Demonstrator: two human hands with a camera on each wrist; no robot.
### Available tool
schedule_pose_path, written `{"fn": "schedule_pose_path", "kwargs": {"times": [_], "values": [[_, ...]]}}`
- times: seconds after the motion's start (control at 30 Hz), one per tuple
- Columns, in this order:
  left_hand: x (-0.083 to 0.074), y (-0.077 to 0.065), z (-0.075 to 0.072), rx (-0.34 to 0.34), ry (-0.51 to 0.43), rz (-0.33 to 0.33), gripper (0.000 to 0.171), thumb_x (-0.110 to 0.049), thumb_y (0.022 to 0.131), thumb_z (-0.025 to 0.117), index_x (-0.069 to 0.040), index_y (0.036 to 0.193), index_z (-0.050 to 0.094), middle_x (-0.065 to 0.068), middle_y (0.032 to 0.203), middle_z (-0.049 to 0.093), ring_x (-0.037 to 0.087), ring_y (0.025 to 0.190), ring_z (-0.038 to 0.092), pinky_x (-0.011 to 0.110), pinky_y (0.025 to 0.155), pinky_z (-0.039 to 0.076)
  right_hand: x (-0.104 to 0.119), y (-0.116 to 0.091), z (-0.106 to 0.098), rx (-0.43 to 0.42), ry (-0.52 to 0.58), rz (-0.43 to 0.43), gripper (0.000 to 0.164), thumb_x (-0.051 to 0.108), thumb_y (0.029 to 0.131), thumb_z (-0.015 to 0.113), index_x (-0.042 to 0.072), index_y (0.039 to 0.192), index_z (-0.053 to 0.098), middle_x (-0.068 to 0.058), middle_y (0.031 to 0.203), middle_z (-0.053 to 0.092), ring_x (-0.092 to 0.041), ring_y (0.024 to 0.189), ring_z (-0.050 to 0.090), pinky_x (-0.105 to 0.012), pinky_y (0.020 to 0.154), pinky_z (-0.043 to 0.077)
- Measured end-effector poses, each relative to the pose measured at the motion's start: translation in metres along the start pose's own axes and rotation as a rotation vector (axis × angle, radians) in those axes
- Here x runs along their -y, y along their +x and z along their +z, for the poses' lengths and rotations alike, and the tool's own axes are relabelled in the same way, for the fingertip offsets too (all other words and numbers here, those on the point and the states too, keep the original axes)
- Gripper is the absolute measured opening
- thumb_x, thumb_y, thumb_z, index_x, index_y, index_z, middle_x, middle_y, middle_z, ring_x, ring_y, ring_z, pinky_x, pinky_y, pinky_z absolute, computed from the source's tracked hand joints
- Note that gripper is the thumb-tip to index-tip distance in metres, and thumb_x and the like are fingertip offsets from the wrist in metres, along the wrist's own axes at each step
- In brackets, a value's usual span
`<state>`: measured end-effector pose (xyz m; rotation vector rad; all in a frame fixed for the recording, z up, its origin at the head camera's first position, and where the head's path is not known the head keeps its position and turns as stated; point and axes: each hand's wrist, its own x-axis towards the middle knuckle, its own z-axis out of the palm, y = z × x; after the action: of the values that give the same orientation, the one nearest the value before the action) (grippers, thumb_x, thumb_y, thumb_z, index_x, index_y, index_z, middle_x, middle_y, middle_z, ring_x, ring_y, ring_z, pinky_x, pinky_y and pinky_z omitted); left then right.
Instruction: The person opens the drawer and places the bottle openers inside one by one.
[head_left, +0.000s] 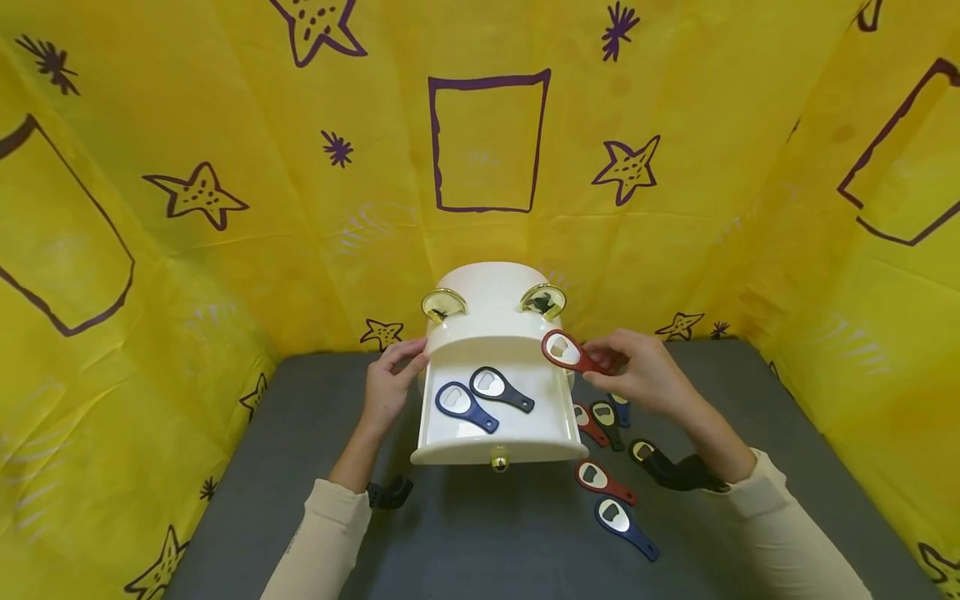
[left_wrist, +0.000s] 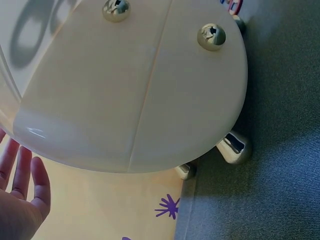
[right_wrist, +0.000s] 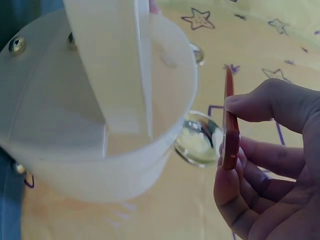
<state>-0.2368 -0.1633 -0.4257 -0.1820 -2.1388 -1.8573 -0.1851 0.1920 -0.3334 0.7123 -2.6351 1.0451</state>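
Observation:
A white storage box [head_left: 491,300] with gold trim stands on the table, its drawer [head_left: 498,456] pulled out toward me. Inside the drawer lie a blue bottle opener [head_left: 467,407] and a black bottle opener [head_left: 502,389]. My left hand [head_left: 386,387] rests its fingertips against the box's left side; in the left wrist view its fingers [left_wrist: 41,185] are extended by the white wall. Above the drawer's right edge, my right hand [head_left: 641,371] pinches a red bottle opener [head_left: 564,350] by its handle. Seen edge-on in the right wrist view, that opener [right_wrist: 230,125] sits between thumb and fingers.
Right of the box, several bottle openers lie on the dark table, among them a red one [head_left: 603,482] and a blue one [head_left: 626,527] nearer me. Two gold-rimmed round ears [head_left: 543,302] stick out from the box top. Yellow patterned cloth [head_left: 487,142] walls the table's back and sides.

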Motion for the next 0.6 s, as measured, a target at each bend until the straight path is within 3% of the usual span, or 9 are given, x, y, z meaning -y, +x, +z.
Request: {"fn": "schedule_pose_path", "kwargs": {"times": [0.6], "values": [[0.002, 0.001, -0.001, -0.003, -0.004, -0.017, 0.032, -0.006, 0.088, 0.071, 0.006, 0.117, 0.067, 0.022, 0.125, 0.061, -0.002, 0.102, 0.055, 0.008, 0.080, 0.050, 0.019, 0.020, 0.024, 0.125, -0.040, -0.014, 0.024, 0.005, 0.076, 0.079, 0.001, 0.099, 0.072, -0.002, 0.077, 0.064, -0.010, 0.068, 0.055, -0.021, 0.060, 0.049]]}}
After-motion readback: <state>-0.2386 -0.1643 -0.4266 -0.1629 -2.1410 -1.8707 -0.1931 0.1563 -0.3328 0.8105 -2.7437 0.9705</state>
